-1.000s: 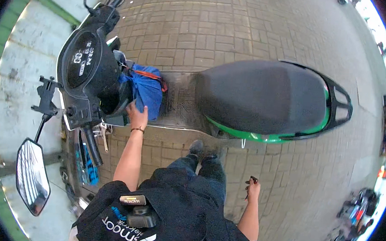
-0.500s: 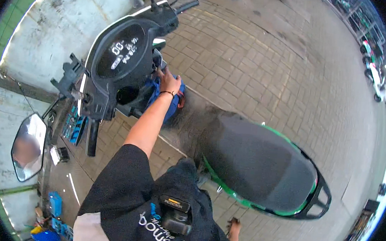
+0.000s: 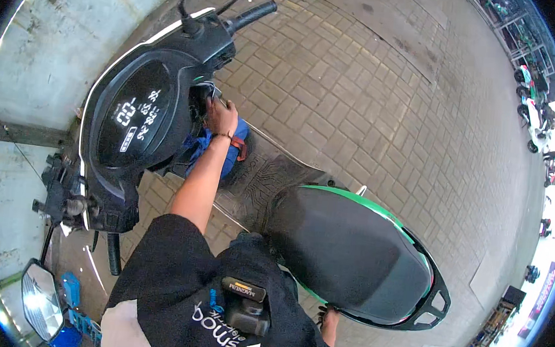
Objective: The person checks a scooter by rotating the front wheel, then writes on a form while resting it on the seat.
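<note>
My left hand [image 3: 222, 117] pinches the key [image 3: 213, 94] under the scooter's dash [image 3: 139, 120]; twisting crooked could bend it. My right hand [image 3: 329, 321] hangs low, grip unclear.

A black short-sleeved shirt [image 3: 171, 276] is being worn, its sleeve ending above the elbow so that the left forearm [image 3: 200, 180] is being left bare. White lettering is being shown across the shirt's front, beside a pale panel at the lower left side. A thin dark band [image 3: 221, 136] is being worn around the wrist of the left hand [image 3: 222, 117]. A small black device with a yellow-edged top [image 3: 242, 301] is being carried on the chest. The right hand [image 3: 329, 322] is being seen only in part, its arm uncovered as well.
</note>
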Demonstrator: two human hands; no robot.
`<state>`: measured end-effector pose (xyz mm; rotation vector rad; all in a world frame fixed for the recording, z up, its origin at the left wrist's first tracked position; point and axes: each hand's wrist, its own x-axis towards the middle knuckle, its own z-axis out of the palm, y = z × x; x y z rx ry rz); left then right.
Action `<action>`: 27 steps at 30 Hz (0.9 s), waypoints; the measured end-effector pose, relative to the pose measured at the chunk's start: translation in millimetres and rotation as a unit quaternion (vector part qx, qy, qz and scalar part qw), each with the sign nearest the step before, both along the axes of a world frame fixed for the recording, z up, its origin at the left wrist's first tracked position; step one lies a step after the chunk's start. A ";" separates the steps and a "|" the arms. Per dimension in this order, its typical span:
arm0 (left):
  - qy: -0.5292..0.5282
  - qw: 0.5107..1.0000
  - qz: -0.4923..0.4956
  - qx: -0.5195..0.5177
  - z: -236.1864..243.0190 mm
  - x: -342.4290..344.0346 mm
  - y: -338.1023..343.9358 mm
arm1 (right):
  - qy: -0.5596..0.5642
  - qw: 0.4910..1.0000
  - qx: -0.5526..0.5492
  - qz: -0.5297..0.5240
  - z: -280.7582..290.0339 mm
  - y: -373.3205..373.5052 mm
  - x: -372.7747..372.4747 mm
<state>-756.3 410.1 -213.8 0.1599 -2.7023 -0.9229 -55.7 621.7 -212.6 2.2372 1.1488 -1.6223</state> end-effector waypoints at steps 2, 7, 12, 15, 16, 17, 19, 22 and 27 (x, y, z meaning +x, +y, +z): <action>0.050 0.997 -0.044 -0.036 22.3 32.6 9.8 | 0.007 0.997 -0.019 0.080 2.8 -10.7 -4.8; 0.097 0.957 -0.273 -0.007 66.7 114.9 37.0 | 0.003 0.976 -0.094 0.199 -14.2 -19.2 -7.5; 0.065 0.879 -0.463 0.088 107.7 180.5 76.9 | 0.062 0.879 -0.142 0.452 49.2 -1.6 -53.7; 0.020 0.826 -0.542 0.152 139.9 206.5 85.5 | 0.041 0.883 -0.089 0.460 149.8 18.6 -142.4; -0.006 0.805 -0.558 0.199 148.6 218.4 90.7 | 0.112 0.889 0.061 0.439 174.8 19.6 -168.2; -0.029 0.782 -0.572 0.246 156.5 231.3 96.0 | 0.182 0.871 0.208 0.407 193.6 21.6 -191.1; -0.108 0.731 -0.609 0.290 170.7 254.7 105.5 | 0.203 0.821 0.294 0.444 214.6 33.3 -225.0; -0.171 0.668 -0.610 0.389 184.2 273.2 121.4 | 0.295 0.871 0.211 0.330 239.9 9.7 -289.5; -0.281 0.620 -0.575 0.454 177.8 267.7 125.2 | 0.330 0.845 0.204 0.367 219.4 20.7 -295.9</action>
